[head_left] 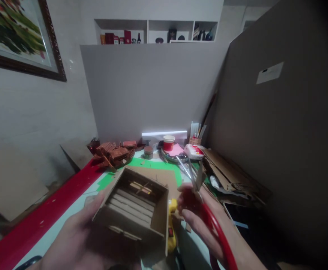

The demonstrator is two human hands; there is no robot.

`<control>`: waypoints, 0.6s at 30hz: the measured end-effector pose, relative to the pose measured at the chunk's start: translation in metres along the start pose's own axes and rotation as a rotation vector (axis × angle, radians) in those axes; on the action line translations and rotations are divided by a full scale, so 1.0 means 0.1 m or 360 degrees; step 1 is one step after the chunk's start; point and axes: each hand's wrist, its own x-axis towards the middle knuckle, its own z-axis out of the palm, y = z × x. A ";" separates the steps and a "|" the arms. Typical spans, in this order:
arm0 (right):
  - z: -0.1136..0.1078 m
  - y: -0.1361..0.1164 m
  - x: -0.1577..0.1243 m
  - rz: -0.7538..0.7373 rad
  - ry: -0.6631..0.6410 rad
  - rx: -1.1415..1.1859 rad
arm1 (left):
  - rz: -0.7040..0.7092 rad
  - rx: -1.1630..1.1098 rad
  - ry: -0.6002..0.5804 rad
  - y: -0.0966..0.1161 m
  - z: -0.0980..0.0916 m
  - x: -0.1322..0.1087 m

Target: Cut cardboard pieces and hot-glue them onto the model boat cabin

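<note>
A small open-topped cardboard box (pixel 132 234) is tilted toward me, gripped from the left and below by my left hand (pixel 76 228). Ridged cardboard strips (pixel 130 210) line its inside, and a window-like opening with crossed sticks (pixel 140 187) is cut in the far wall. To the right, my right hand (pixel 199 213) is closed around red-handled scissors (pixel 216 234), whose blades point up and away, apart from each other. By the blades a small cardboard scrap (pixel 200 176) shows; whether the fingers pinch it I cannot tell. A yellow tool (pixel 171 238), possibly a glue gun, lies behind the box.
Brown-red corrugated pieces (pixel 116 153) are heaped at the back left. A red paper cup (pixel 168 143), a small jar (pixel 148 152) and a holder of sticks (pixel 195 139) stand at the back. Flat cardboard sheets (pixel 225 172) are stacked right. Grey panels (pixel 155 90) enclose the table.
</note>
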 end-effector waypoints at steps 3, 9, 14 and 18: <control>-0.02 -0.03 -0.02 -0.0103 0.0017 -0.0431 | -0.0112 -0.0103 -0.0054 0.04 -0.02 0.05; -0.02 -0.01 -0.06 -0.0617 0.0010 -0.0635 | -0.0097 -0.0091 -0.0218 0.03 -0.11 0.08; 0.01 0.03 -0.08 -0.0844 0.0170 -0.0779 | -0.0162 -0.0188 -0.0389 0.00 -0.10 0.07; 0.00 0.02 -0.08 -0.0930 0.0214 -0.0873 | -0.0186 -0.0174 -0.0373 0.02 -0.06 0.06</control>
